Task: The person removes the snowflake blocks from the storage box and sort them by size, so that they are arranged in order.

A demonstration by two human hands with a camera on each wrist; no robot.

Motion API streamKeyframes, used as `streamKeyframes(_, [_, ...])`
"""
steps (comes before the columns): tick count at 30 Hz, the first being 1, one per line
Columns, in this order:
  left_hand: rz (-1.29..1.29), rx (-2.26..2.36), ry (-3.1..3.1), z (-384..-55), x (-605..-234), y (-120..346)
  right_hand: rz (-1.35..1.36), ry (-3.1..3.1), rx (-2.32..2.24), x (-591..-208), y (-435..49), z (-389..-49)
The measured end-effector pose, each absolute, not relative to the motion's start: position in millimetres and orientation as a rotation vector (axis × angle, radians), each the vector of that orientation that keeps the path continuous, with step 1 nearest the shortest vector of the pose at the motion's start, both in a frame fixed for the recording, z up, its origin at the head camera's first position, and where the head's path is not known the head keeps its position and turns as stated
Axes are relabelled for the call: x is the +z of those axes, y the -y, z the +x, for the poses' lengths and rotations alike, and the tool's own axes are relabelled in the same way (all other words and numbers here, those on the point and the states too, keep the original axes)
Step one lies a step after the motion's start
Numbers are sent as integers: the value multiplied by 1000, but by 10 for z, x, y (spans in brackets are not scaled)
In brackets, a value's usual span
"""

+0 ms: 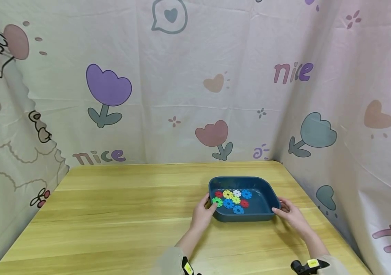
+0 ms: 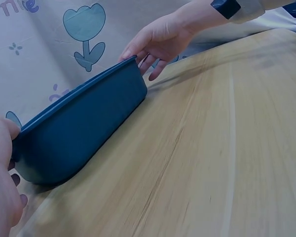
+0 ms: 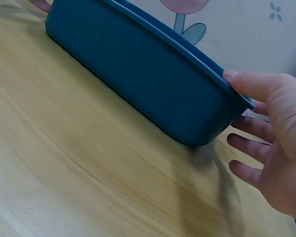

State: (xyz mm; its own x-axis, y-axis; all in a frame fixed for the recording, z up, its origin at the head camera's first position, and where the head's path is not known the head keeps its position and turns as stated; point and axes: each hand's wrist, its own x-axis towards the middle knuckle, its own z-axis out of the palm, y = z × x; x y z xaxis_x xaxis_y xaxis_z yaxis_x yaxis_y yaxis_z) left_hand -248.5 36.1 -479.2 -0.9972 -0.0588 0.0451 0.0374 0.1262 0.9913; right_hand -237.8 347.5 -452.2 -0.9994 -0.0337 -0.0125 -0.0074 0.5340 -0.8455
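A dark blue plastic tray (image 1: 245,218) with rounded corners sits on the table towards the right. At its left end my left hand (image 1: 202,217) grips the rim, thumb over the top edge. My right hand (image 1: 294,218) pinches the opposite end; the right wrist view shows its thumb on the rim and the other fingers spread along the outside wall. Several notched, flower-shaped plastic discs lie in the tray's left and middle part, among them a green disc (image 1: 217,202), a yellow disc (image 1: 227,194), a white disc (image 1: 237,193) and a blue disc (image 1: 238,209).
The light wood-grain table (image 1: 112,214) extends far to the left of the tray. A patterned curtain (image 1: 167,76) hangs behind the table and along both sides. Dark straps with yellow labels are on both wrists.
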Motion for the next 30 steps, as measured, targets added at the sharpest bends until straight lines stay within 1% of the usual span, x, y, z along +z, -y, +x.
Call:
streamKeyframes(9, [-29, -2012, 2329, -2418, -4787, -68, -99, -2649, -1533, -4538, -3299, -2393])
streamKeyframes(18, [-21, -1955, 2375, -2280, -4779, 265, -148, -2629, -1528, -4553, -3022, -2356])
streamKeyframes(30, [4, -1836, 2431, -2069, -4764, 778, -400, -2529, -1600, -4633, -2668, -2326])
